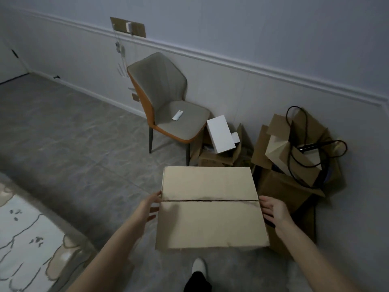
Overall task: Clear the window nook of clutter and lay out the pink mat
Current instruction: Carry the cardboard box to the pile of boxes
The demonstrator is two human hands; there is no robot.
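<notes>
A closed brown cardboard box (210,207), its top flaps meeting in a seam, hangs in front of me between my two hands. My left hand (152,205) clasps its left side, thumb at the top edge and fingers spread down the side. The palm of my right hand (273,209) presses against the right side. At the bottom left lies a pale mat with a drawn cartoon pattern (25,234); its colour is hard to tell in the dim light.
A grey and orange chair (166,106) with a small white remote (178,115) stands against the wall. Right of it are a white box (220,133), open cartons and flattened cardboard with a black cable (294,157). My foot (199,267) is below the box. Grey floor (73,144) spreads left.
</notes>
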